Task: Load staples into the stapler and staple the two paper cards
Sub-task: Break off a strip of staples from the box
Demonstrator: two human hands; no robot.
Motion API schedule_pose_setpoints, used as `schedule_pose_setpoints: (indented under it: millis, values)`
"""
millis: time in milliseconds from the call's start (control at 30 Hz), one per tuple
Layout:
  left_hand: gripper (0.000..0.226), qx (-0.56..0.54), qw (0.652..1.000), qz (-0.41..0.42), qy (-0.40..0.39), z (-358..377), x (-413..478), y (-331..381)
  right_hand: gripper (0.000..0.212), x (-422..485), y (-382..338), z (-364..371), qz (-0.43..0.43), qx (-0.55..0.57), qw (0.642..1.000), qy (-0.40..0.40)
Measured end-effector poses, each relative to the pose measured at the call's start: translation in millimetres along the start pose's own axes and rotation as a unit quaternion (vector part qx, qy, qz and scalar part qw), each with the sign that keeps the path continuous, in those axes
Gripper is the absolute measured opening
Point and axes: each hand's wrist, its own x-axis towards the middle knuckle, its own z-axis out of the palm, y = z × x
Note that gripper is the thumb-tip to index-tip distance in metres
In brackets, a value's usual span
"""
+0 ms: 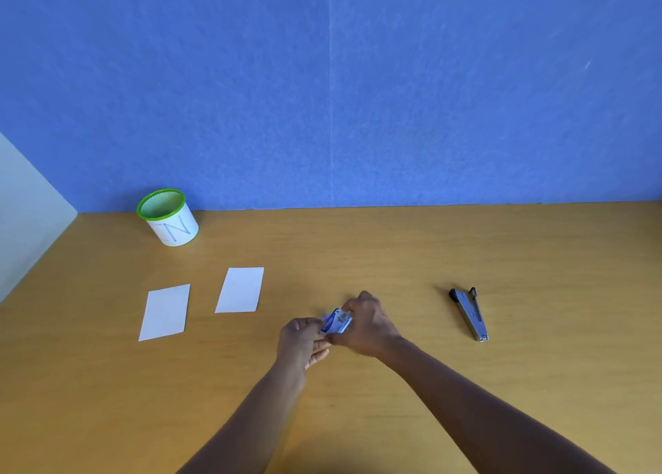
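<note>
Pinching left end of small blue staple box (336,321) in curled left hand (302,337) | clasping right end in right hand (367,325), fingers bent over it | low over wooden table (394,251), centre | right, well apart: stapler (469,314), untouched | left, flat, apart: near white card (165,312), far white card (240,290) | beyond: green-rimmed cup (167,217).

A small blue-and-white staple box (336,320) was pinched between the left hand (302,337) and the right hand (369,325), tilted, with its details too small to read. The stapler (469,312), black and silver, lay well apart to the right of the right hand, its black end farther away and its metal tip nearer. Two white paper cards lay flat and apart, left of the left hand: the nearer card (165,312) and the farther card (240,290).
</note>
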Motion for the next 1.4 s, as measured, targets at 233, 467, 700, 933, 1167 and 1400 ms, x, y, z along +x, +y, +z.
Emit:
schedule_pose_setpoints:
  millis: [233, 467, 700, 933, 1167, 1400]
  values:
    - [0.012, 0.023, 0.999, 0.018, 0.040, -4.4, 20.4, 8.9, 0.042, 36.5, 37.1, -29.6, 0.042, 0.017, 0.995, 0.085]
    - [0.014, 0.031, 0.996, 0.029, 0.082, -3.7, 42.2, 12.4, 0.055, 74.3, 72.7, -64.9, 0.105, -0.056, 0.987, 0.110]
    - [0.013, 0.040, 0.993, 0.047, 0.103, 1.3, 56.3, 14.5, 0.047, 101.6, 97.6, -83.4, 0.165, -0.018, 0.977, 0.136]
    - [0.010, 0.052, 0.991, 0.060, 0.110, 2.3, 60.1, 10.5, 0.051, 108.5, 112.4, -91.0, 0.178, -0.114, 0.974, 0.084]
    - [0.009, 0.043, 0.991, 0.057, 0.114, 0.8, 59.1, 8.1, 0.050, 90.9, 99.1, -76.2, 0.143, -0.095, 0.971, 0.164]
    - [0.015, 0.034, 0.993, 0.052, 0.099, 0.7, 47.1, 1.7, 0.038, 60.4, 65.3, -46.6, 0.116, -0.083, 0.989, 0.044]
